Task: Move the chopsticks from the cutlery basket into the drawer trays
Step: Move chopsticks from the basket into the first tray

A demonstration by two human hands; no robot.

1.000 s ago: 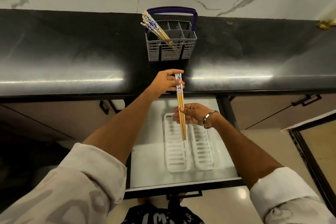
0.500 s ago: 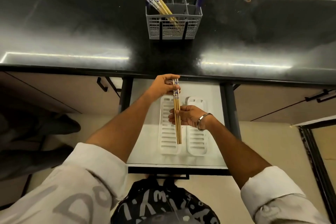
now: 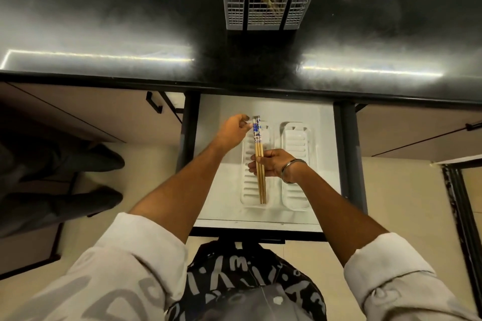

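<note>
My left hand (image 3: 233, 131) has just let go of the top of the chopsticks (image 3: 259, 161) and now sits half open beside them. So they are almost put down. My right hand (image 3: 271, 164) pinches their middle, over the left tray (image 3: 247, 190) in the drawer (image 3: 326, 164). More wait in the basket (image 3: 268, 0), top middle.

Black countertop (image 3: 104, 21) glossy; cabinet handle (image 3: 154, 103) left; dark shape (image 3: 60, 177) below, perhaps shoes.
</note>
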